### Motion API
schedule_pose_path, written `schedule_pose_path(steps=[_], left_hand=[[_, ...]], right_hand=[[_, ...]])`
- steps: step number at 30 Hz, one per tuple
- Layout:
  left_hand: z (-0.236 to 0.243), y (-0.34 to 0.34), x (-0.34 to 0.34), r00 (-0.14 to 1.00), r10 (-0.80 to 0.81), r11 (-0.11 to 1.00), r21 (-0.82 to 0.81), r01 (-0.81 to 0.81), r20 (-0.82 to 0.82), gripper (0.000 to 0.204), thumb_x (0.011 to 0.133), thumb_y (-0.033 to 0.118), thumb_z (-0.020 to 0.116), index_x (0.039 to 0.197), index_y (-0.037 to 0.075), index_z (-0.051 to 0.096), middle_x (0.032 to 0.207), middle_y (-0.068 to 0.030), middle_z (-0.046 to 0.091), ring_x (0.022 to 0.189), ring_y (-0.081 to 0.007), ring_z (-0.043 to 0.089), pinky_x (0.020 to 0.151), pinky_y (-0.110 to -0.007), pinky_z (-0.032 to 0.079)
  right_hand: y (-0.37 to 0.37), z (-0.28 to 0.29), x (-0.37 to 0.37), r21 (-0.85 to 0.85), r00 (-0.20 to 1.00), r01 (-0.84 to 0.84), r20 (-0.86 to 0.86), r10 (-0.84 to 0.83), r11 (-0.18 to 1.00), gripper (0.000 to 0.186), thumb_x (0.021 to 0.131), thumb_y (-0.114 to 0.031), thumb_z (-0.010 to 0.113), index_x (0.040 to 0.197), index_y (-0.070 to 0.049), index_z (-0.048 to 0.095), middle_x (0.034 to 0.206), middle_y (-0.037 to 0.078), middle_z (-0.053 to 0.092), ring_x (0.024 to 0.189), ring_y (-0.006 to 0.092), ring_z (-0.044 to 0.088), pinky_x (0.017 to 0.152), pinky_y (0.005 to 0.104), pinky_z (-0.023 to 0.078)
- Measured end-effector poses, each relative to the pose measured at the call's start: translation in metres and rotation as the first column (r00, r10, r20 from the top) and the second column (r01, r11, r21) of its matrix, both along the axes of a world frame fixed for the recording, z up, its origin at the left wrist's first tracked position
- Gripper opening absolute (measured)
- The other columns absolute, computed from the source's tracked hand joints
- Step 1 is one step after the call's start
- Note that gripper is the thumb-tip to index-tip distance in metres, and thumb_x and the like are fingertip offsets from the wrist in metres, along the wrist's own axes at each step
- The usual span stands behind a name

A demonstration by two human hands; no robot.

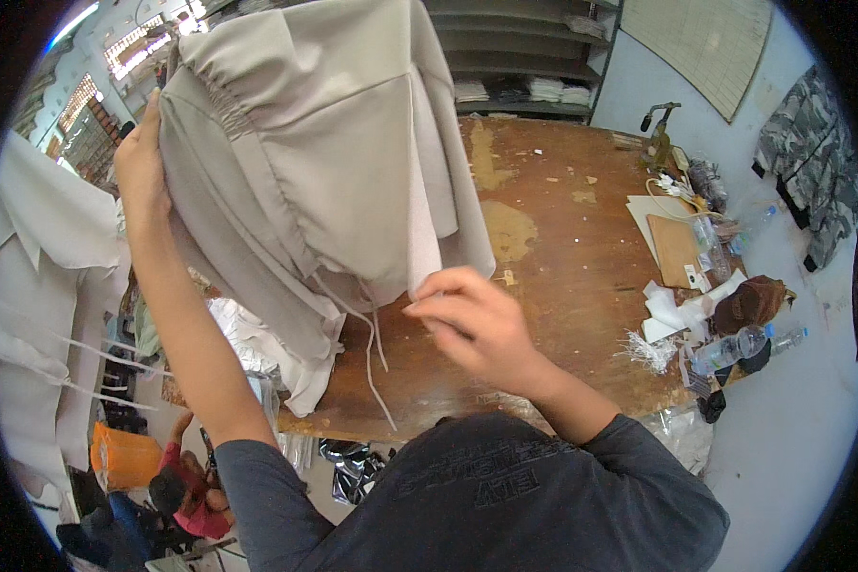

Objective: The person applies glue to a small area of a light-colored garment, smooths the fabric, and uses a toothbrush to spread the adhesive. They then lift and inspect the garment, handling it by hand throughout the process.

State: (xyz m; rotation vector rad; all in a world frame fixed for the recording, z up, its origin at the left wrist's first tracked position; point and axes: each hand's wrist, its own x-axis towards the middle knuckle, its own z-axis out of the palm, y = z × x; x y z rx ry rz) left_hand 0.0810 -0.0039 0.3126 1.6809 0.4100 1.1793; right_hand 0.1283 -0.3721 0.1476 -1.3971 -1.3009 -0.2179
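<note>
Beige garment point(324, 143) hangs raised from the left hand point(141, 167) gripping its gathered waistband, while the right hand point(472, 319) pinches its lower edge.

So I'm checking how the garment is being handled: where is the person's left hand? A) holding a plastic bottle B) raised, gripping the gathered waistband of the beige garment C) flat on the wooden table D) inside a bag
B: the left hand is raised and grips the gathered edge of the beige garment, held up above the wooden table, while the right hand pinches its lower edge.

Two hands point(143, 157) point(472, 319), one beige garment point(315, 143) — two plastic bottles point(729, 348).
</note>
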Motion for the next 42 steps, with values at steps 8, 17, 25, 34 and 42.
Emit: schedule_pose_path(steps=[8,17,25,34,42], left_hand=[[0.006,-0.007,0.003,0.995,-0.013,0.998,-0.067,0.019,0.098,0.049,0.093,0.04,0.063,0.102,-0.008,0.066,0.096,-0.011,0.07,0.081,-0.0149,0.066,0.074,-0.026,0.052],[0.003,-0.008,-0.002,0.993,-0.025,0.995,-0.097,0.037,0.118,0.048,0.093,0.041,0.063,0.103,-0.006,0.067,0.098,-0.0116,0.07,0.083,-0.0154,0.066,0.074,-0.028,0.052],[0.006,-0.008,-0.009,0.994,0.002,0.998,-0.057,0.004,0.109,0.047,0.094,0.04,0.061,0.103,-0.006,0.067,0.097,-0.0109,0.07,0.082,-0.0148,0.066,0.074,-0.028,0.052],[0.019,-0.016,-0.034,0.995,0.029,0.999,-0.023,-0.027,0.095,0.048,0.093,0.039,0.062,0.103,-0.007,0.066,0.097,-0.0116,0.07,0.081,-0.0149,0.066,0.073,-0.027,0.052],[0.043,-0.038,-0.036,0.991,0.116,0.99,0.074,-0.121,0.062,0.047,0.093,0.038,0.062,0.102,-0.008,0.067,0.094,-0.0113,0.07,0.079,-0.0144,0.066,0.071,-0.026,0.052]], right_hand=[[0.043,-0.017,-0.023,-0.085,0.951,0.035,0.308,-0.007,0.996,0.029,0.076,-0.005,0.06,0.105,0.002,0.057,0.126,0.021,0.051,0.096,0.0325,0.059,0.083,0.0396,0.051],[0.051,-0.016,-0.039,-0.033,0.981,-0.069,0.18,0.074,0.997,0.034,0.076,0.009,0.06,0.11,0.002,0.062,0.133,0.023,0.049,0.083,0.0222,0.057,0.073,0.0307,0.049],[0.035,-0.02,-0.033,0.011,0.989,-0.039,0.143,0.037,0.999,0.026,0.078,0.002,0.062,0.104,0.001,0.061,0.12,0.019,0.055,0.091,0.0277,0.059,0.079,0.0363,0.05],[-0.015,-0.024,0.058,0.007,0.834,0.536,-0.162,-0.528,0.844,0.018,0.08,-0.006,0.066,0.098,-0.005,0.063,0.102,0.01,0.059,0.092,0.0244,0.058,0.077,0.0343,0.046],[0.014,-0.048,0.063,0.033,0.875,0.471,-0.141,-0.462,0.881,0.017,0.082,-0.005,0.068,0.098,-0.001,0.063,0.093,0.01,0.063,0.081,0.0206,0.06,0.071,0.0304,0.048]])
